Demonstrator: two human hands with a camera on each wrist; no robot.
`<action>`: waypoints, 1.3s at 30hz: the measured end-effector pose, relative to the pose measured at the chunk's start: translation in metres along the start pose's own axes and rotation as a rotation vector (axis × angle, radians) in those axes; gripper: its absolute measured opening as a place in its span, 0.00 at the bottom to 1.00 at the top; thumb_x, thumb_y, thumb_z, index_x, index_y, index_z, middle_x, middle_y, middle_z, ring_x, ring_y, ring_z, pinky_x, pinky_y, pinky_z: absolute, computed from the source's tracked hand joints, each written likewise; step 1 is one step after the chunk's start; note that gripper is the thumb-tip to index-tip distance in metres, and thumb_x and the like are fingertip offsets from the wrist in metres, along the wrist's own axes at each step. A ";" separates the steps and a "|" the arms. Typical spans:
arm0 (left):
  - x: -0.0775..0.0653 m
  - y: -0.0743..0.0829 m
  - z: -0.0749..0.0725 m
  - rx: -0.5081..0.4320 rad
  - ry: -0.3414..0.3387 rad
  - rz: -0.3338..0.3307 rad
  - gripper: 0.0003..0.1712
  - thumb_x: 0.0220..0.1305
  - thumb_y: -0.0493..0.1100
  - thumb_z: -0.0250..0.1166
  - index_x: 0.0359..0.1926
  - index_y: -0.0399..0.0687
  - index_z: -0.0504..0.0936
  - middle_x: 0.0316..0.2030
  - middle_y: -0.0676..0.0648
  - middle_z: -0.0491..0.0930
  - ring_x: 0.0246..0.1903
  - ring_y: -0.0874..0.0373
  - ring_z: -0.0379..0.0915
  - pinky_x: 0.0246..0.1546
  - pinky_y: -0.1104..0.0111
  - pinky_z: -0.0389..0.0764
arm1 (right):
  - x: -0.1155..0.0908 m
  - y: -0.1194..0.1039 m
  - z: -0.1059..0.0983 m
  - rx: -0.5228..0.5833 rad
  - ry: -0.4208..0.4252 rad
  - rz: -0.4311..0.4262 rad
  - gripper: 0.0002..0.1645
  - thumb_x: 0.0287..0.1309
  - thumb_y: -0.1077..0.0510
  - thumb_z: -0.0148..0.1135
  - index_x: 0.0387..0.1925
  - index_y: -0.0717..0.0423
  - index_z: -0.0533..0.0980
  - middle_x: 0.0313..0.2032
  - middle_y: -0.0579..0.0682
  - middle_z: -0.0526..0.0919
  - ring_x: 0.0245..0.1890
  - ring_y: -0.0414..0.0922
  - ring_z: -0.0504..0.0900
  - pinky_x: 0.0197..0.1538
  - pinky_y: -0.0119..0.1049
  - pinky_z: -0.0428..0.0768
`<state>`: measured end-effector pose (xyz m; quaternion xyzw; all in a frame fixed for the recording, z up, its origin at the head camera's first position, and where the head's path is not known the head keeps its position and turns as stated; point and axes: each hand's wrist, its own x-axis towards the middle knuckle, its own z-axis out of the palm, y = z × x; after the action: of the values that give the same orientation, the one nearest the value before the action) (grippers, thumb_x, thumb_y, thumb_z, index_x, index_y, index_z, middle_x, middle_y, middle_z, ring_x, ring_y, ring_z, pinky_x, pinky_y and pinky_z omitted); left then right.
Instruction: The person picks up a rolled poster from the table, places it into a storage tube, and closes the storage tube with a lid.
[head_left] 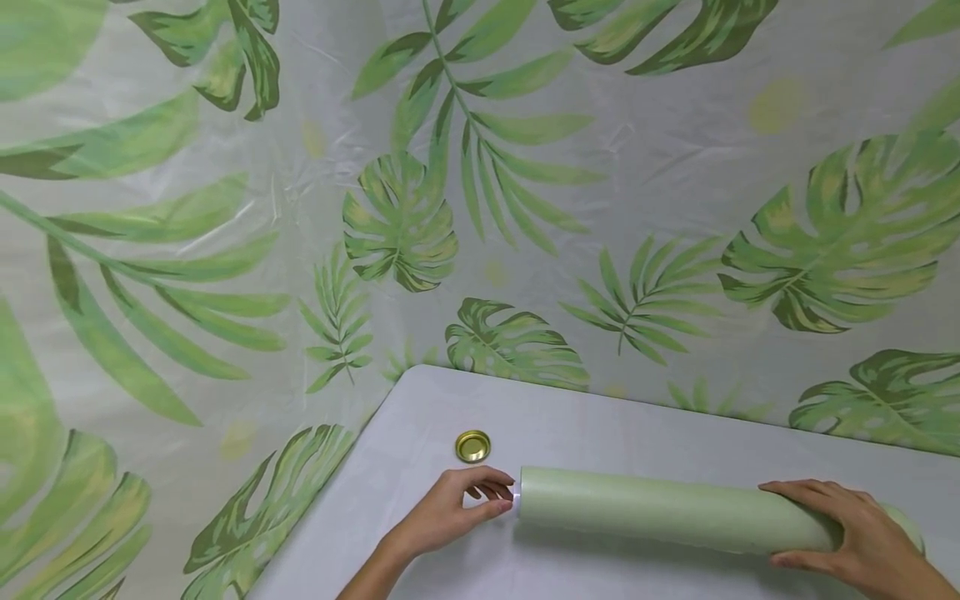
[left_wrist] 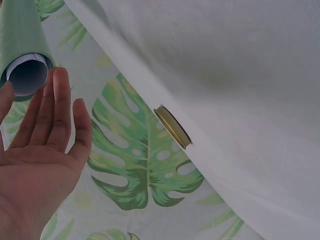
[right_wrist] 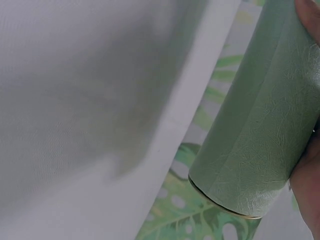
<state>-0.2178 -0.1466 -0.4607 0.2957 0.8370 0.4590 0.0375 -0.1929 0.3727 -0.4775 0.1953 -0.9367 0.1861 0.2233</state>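
Observation:
A long pale green cardboard tube (head_left: 660,510) is held level over the white table by my right hand (head_left: 851,525), whose thumb and fingers wrap it near its right end. In the right wrist view, the tube (right_wrist: 250,130) shows a creased green surface and a thin rim. At the tube's left end a white paper roll (left_wrist: 25,62) lines the opening and sticks out slightly. My left hand (head_left: 468,504) has its fingertips right at that end. Its fingers are extended, with the thumb on the opposite side of the opening. A round gold lid (head_left: 472,447) lies beyond the left hand.
The white table (head_left: 600,417) has its far edge and left corner in view. Behind it and to the left hangs a pale sheet (head_left: 525,275) printed with green leaves.

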 end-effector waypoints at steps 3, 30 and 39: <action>0.002 0.001 0.002 0.009 -0.010 0.007 0.16 0.72 0.51 0.67 0.56 0.53 0.85 0.43 0.53 0.90 0.42 0.70 0.82 0.51 0.62 0.82 | 0.000 0.000 0.000 -0.005 -0.011 0.012 0.48 0.22 0.42 0.90 0.55 0.40 0.83 0.47 0.23 0.78 0.45 0.19 0.71 0.37 0.41 0.69; 0.016 -0.023 -0.018 0.350 0.155 -0.058 0.20 0.67 0.46 0.72 0.56 0.44 0.83 0.54 0.44 0.82 0.53 0.48 0.79 0.52 0.54 0.82 | 0.003 0.000 0.004 -0.004 0.021 -0.017 0.48 0.18 0.43 0.91 0.53 0.43 0.84 0.46 0.26 0.81 0.42 0.23 0.75 0.34 0.41 0.74; 0.040 -0.061 -0.033 0.566 0.147 -0.221 0.38 0.61 0.50 0.77 0.66 0.37 0.75 0.64 0.34 0.75 0.65 0.38 0.70 0.60 0.43 0.75 | 0.001 0.001 0.008 -0.058 -0.101 0.092 0.50 0.29 0.39 0.88 0.57 0.55 0.81 0.49 0.58 0.87 0.41 0.57 0.81 0.36 0.57 0.74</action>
<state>-0.2896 -0.1750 -0.4819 0.1675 0.9591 0.2208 -0.0572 -0.1968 0.3702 -0.4842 0.1547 -0.9597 0.1591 0.1723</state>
